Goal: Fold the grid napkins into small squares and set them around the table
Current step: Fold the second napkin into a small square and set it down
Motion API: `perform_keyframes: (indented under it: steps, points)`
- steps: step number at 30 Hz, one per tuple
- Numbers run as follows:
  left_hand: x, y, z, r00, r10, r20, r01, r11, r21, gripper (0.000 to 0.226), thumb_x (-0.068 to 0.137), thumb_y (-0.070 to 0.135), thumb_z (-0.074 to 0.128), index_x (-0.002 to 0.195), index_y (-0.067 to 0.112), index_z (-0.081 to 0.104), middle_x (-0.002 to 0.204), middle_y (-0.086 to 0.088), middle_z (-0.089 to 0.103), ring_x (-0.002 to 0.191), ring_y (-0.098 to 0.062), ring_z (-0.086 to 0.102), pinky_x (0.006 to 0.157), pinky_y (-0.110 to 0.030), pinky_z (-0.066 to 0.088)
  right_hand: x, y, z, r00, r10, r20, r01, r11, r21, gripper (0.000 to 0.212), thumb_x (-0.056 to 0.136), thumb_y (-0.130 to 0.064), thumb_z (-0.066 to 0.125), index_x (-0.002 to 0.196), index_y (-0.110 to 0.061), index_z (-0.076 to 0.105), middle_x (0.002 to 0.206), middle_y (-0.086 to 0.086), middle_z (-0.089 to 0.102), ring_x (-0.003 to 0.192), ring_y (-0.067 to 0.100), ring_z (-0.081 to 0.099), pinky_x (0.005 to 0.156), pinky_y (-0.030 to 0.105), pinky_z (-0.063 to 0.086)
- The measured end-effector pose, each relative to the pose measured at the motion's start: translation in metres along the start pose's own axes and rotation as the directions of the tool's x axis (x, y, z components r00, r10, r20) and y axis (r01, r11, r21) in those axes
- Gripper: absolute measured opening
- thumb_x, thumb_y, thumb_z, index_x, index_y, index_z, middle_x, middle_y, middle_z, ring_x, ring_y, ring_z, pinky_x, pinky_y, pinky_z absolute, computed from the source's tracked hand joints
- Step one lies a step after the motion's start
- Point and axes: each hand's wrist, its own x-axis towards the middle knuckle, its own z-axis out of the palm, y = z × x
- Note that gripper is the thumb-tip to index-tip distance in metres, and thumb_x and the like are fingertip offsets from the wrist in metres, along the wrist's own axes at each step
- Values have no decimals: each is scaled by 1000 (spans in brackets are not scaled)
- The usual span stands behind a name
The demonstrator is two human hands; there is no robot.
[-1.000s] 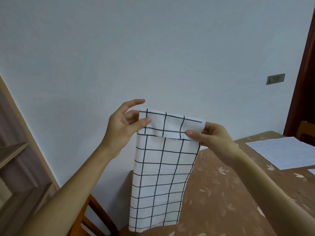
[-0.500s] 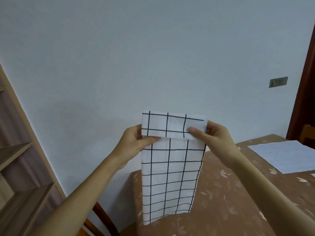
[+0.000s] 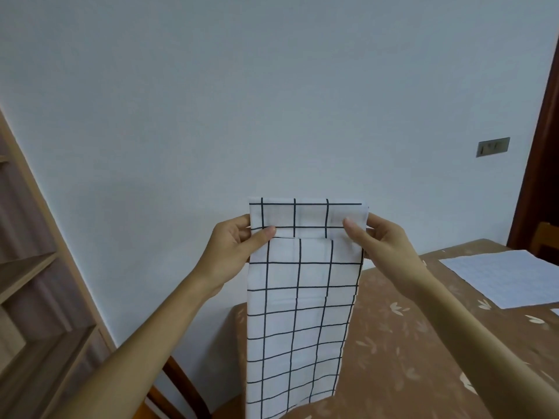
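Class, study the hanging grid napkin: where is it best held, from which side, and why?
Pinch the grid napkin at its top corners, left hand and right hand from the side edges: this limp strip hangs flat from its folded top.

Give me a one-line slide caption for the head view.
Left hand and right hand pinch the top corners of a grid napkin, hanging as a long strip before the brown leaf-patterned table.
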Motion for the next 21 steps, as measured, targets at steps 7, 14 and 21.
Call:
perform_keyframes:
  steps: [7, 14, 21]
  points:
    - [-1, 4, -5, 998, 63, 16, -63, 998, 6, 23, 90, 4, 68, 109, 16, 72, 101, 4, 79, 94, -12, 75, 77, -23, 59, -3, 3, 0, 999, 13, 48, -18, 994, 108, 17, 90, -11, 70, 104, -16, 77, 101, -1, 80, 97, 12, 75, 81, 20, 57]
    - [-2, 9, -17, 991, 120, 57, -124, 990, 69, 33, 93, -15, 55, 93, 9, 77, 94, 4, 79, 93, -10, 74, 76, -17, 56, -1, 1, -6, 997, -17, 77, 2, 982, 188, 46, 88, 15, 53, 81, -21, 81, 91, -4, 77, 72, 9, 67, 60, 18, 49]
    - [0, 6, -22, 994, -61, 88, 76, 982, -173, 30, 100, 11, 45, 98, 11, 75, 94, -15, 72, 87, -29, 68, 80, -43, 56, 0, 4, -9, 995, 16, 100, -39, 971, 234, 54, 95, 14, 39, 72, -17, 77, 74, -5, 69, 60, 7, 58, 55, 14, 42]
